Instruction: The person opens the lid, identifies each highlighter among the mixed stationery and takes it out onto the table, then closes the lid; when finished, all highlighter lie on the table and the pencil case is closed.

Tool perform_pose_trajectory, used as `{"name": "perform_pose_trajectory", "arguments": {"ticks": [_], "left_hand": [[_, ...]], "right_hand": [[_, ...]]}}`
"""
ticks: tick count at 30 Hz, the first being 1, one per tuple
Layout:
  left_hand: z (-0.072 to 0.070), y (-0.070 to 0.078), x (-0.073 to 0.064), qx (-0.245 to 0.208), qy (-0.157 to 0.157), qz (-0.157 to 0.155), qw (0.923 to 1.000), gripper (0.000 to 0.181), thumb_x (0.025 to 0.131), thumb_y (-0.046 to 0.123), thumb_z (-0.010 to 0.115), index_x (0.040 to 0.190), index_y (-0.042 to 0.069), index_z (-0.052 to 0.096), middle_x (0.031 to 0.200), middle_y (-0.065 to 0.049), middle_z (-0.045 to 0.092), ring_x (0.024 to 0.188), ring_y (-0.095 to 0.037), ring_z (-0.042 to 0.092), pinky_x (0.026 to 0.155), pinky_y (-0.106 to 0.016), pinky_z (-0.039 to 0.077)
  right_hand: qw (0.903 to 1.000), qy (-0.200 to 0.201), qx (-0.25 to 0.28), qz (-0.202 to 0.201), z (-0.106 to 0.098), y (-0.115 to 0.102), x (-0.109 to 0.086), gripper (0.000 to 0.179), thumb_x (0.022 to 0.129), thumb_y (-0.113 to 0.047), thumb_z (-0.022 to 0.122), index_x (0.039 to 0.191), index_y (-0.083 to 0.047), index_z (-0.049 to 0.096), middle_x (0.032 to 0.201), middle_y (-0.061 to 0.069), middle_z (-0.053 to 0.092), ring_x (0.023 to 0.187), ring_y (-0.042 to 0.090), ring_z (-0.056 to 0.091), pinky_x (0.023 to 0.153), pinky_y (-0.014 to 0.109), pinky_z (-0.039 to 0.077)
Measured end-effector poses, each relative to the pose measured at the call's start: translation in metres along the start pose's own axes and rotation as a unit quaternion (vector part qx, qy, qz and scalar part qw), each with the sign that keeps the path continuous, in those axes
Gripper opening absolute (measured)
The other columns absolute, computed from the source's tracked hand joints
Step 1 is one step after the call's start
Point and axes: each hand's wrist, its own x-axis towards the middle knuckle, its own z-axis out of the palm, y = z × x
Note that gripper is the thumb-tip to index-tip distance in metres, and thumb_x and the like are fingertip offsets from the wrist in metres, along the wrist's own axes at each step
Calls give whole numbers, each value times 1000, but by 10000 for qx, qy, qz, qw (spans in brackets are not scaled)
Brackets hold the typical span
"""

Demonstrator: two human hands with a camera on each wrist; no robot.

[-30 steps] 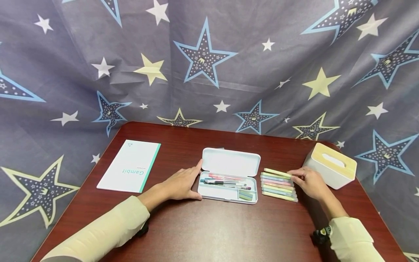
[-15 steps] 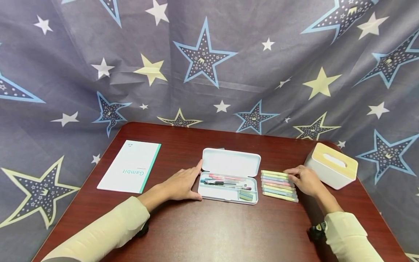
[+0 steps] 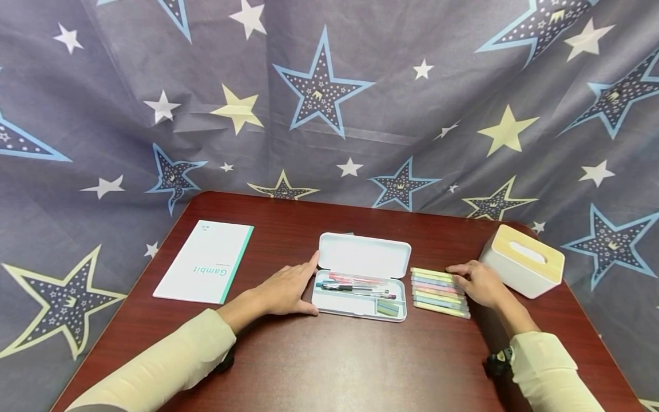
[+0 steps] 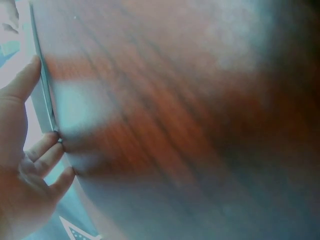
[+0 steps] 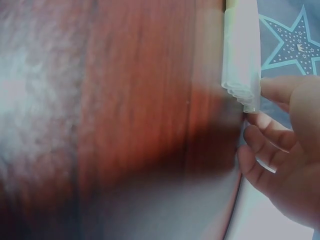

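Observation:
In the head view, a white pencil case (image 3: 340, 303) lies open at the middle of the table, its lid tipped back. Several pens (image 3: 342, 288) and a greenish eraser (image 3: 387, 308) are in it. My left hand (image 3: 285, 290) rests against the case's left side, thumb at the near corner and fingers spread. To the right lies a row of several pastel highlighter pens (image 3: 437, 293), side by side. My right hand (image 3: 483, 284) touches their right end at the farthest pen. The right wrist view shows the thumb against the pen ends (image 5: 242, 95), the other fingers loosely bent.
A white notebook (image 3: 203, 263) with a green spine lies at the left of the brown table (image 3: 340, 366). A tissue box (image 3: 520, 263) with a wooden top stands just beyond my right hand. A star-patterned curtain (image 3: 206, 137) hangs behind the table.
A second ago my right hand held the farthest yellow pen slightly apart and askew. That pen now lies in line with the row. My left hand stays at the case.

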Motion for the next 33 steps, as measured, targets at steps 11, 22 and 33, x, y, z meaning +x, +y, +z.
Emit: {"name": "perform_pose_trajectory", "arguments": {"ticks": [11,22,33], "left_hand": [[-1,0,0,-3,54,25,10000,127,83,58,78,164,3,-3,148,-10,54,143,-27,48,113,-51,39],[-2,2,-1,-68,-22,-30,10000,126,84,57,78,164,3,-3,150,-10,53,145,-27,46,114,-52,39],[1,1,1,93,93,59,9999,127,82,57,79,163,0,0,146,-10,57,140,-26,51,110,-50,42]], "right_hand": [[9991,356,-76,-195,-15,-7,5,26,94,-9,67,118,-2,75,108,22,71,94,34,67,80,51,51],[9981,487,20,-369,-22,-51,17,30,98,-14,66,126,-8,72,112,15,73,74,16,54,72,37,45],[9943,584,623,-635,-13,-82,36,31,102,-20,62,131,-11,70,124,14,73,104,27,70,91,52,53]]}}
